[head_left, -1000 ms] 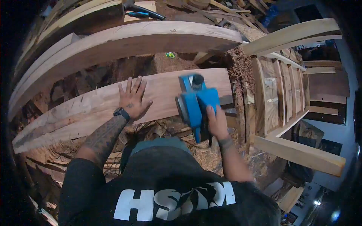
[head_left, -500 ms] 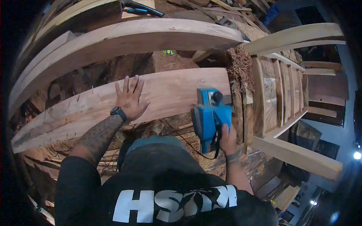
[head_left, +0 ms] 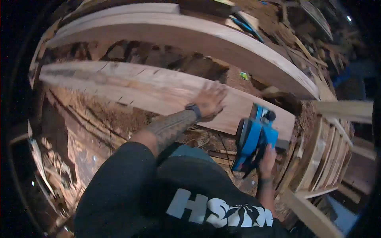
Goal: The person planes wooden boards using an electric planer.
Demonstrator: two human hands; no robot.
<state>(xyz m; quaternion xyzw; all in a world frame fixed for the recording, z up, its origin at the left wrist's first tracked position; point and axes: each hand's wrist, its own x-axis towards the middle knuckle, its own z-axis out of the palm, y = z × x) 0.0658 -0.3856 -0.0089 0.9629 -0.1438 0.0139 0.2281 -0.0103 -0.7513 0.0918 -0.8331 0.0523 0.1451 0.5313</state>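
A long pale wooden plank [head_left: 158,84] lies flat in front of me, with dark marks along its left part. My left hand [head_left: 210,100] rests palm down on its top face, fingers stretched and a little blurred. On that wrist is a dark watch [head_left: 193,111]. My right hand [head_left: 268,160] is wrapped round the rear handle of a blue electric hand planer [head_left: 251,139]. The planer's front sits on the plank near its right end, while its rear hangs out over the near edge. Its cutting underside is hidden.
Beyond the plank runs a thick curved timber [head_left: 190,29], with a blue and black tool [head_left: 247,27] behind it. A slatted wooden frame [head_left: 323,154] stands at right. Shavings [head_left: 115,107] and scrap wood cover the ground. A small green-yellow wrapper [head_left: 243,75] lies between the timbers.
The view has swung left and tilted, so everything appears shifted right. My left hand has slid rightward along the plank, closer to the planer. My right hand still grips the planer.
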